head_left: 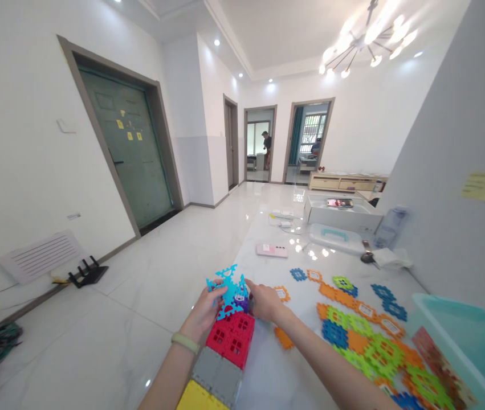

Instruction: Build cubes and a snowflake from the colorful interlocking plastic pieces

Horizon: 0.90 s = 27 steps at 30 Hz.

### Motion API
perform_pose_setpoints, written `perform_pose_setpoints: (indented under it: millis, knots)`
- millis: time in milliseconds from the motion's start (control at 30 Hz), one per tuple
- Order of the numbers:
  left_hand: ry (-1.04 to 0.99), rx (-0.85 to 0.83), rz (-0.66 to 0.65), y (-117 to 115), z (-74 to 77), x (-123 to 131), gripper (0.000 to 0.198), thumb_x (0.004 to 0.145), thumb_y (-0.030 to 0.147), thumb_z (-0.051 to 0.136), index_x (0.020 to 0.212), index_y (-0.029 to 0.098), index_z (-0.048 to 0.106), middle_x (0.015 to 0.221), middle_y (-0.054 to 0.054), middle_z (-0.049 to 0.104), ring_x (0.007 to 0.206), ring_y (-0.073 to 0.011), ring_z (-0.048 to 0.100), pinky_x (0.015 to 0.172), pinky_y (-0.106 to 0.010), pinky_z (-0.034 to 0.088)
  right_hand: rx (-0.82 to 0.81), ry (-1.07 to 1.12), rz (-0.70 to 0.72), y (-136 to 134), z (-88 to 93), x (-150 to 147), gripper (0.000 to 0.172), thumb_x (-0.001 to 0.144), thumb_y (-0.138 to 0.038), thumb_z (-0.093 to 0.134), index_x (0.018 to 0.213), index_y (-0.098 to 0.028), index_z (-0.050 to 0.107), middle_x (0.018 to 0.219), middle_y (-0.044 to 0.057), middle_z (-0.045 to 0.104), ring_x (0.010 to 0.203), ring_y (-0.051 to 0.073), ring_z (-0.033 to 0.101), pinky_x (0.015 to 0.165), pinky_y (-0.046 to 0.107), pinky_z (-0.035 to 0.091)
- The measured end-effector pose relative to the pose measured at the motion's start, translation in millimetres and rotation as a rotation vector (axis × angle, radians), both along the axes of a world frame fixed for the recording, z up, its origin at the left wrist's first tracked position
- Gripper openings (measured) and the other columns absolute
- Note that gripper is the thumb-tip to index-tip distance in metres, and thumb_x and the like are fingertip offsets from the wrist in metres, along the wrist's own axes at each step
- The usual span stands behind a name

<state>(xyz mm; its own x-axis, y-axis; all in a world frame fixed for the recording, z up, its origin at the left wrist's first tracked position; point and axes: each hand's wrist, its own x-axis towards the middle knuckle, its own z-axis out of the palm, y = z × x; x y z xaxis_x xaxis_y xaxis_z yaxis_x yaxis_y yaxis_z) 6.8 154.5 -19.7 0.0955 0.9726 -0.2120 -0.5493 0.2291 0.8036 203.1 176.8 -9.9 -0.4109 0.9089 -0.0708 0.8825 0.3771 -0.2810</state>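
Observation:
My left hand [211, 306] has its fingers closed on a light-blue interlocking tile [230, 292] with notched edges. Close by on the right, my right hand [263, 300] is bent inward, its fingertips at a purple tile [241, 300] and the light-blue tiles beside it. Whether it grips the purple tile or only presses it, I cannot tell. These pieces top the far end of a built row: a red section [232, 337] with window cut-outs, then a grey section [217, 373], then a yellow section [199, 397] nearest me. Orange tiles [284, 337] lie right of the row.
Many loose tiles [357, 341] in orange, green and blue spread at the right, beside a teal bin [451, 341]. Beyond lie a pink phone [272, 250], a lidded clear box [337, 238] and a white box [342, 216]. A person [267, 149] stands in a far doorway.

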Motion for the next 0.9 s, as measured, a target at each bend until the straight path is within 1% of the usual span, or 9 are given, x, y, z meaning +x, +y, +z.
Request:
perform_pose_setpoints:
  millis: [100, 233, 333, 433, 500, 633, 900]
  knots:
    - [0.004, 0.006, 0.006, -1, 2.3, 1, 0.04, 0.063, 0.021, 0.083, 0.095, 0.018, 0.06, 0.079, 0.0, 0.071, 0.064, -0.0169, 0.068, 0.064, -0.027, 0.052, 0.011, 0.001, -0.004, 0, -0.7, -1, 0.073, 0.075, -0.028, 0.06, 0.145, -0.025, 0.038, 0.106, 0.011, 0.073, 0.096, 0.03, 0.068, 0.068, 0.031, 0.041]
    - [0.002, 0.008, 0.004, -2, 4.7, 2, 0.039, 0.062, 0.02, 0.083, 0.093, 0.019, 0.06, 0.076, 0.001, 0.07, 0.062, -0.0165, 0.067, 0.062, -0.027, 0.051, 0.018, -0.002, -0.012, -1, -0.9, -2, 0.059, 0.076, -0.028, 0.059, 0.134, -0.026, 0.046, 0.1, 0.01, 0.073, 0.092, 0.029, 0.069, 0.066, 0.03, 0.039]
    - [-0.01, 0.006, -0.004, -1, 5.6, 2, 0.039, 0.062, 0.021, 0.084, 0.093, 0.019, 0.059, 0.075, 0.0, 0.07, 0.062, -0.0177, 0.067, 0.061, -0.028, 0.051, 0.007, -0.011, -0.008, -1, -0.7, -2, 0.06, 0.072, -0.027, 0.062, 0.13, -0.024, 0.046, 0.097, 0.01, 0.073, 0.09, 0.029, 0.069, 0.065, 0.029, 0.038]
    - [-0.013, 0.012, -0.004, 0, 4.9, 2, 0.041, 0.061, 0.02, 0.084, 0.093, 0.018, 0.059, 0.076, -0.001, 0.071, 0.062, -0.018, 0.067, 0.061, -0.028, 0.052, -0.008, -0.018, 0.006, 2, -0.2, -1, 0.057, 0.073, -0.029, 0.061, 0.127, -0.023, 0.047, 0.097, 0.01, 0.073, 0.089, 0.029, 0.069, 0.062, 0.029, 0.038]
    - [-0.012, 0.015, 0.003, 0, 3.2, 1, 0.042, 0.06, 0.019, 0.084, 0.093, 0.018, 0.058, 0.075, 0.0, 0.07, 0.06, -0.0171, 0.066, 0.06, -0.028, 0.051, -0.02, -0.022, 0.02, 5, 0.2, -1, 0.055, 0.072, -0.03, 0.061, 0.125, -0.023, 0.048, 0.096, 0.01, 0.073, 0.088, 0.03, 0.069, 0.06, 0.029, 0.037]
    - [-0.008, 0.013, 0.012, 1, 0.0, -1, 0.042, 0.061, 0.02, 0.083, 0.094, 0.02, 0.057, 0.075, 0.002, 0.069, 0.06, -0.0164, 0.065, 0.059, -0.026, 0.05, -0.037, -0.033, 0.044, 9, 1.7, -1, 0.057, 0.067, -0.033, 0.065, 0.121, -0.023, 0.05, 0.097, 0.01, 0.073, 0.086, 0.03, 0.07, 0.056, 0.028, 0.037]
    - [0.013, 0.023, -0.028, 2, 1.6, -2, 0.041, 0.062, 0.022, 0.084, 0.093, 0.018, 0.057, 0.073, 0.0, 0.07, 0.055, -0.0162, 0.064, 0.055, -0.026, 0.05, -0.006, -0.051, 0.042, 7, 0.8, -2, 0.057, 0.068, -0.037, 0.065, 0.121, -0.024, 0.05, 0.097, 0.01, 0.073, 0.085, 0.03, 0.07, 0.059, 0.029, 0.041]
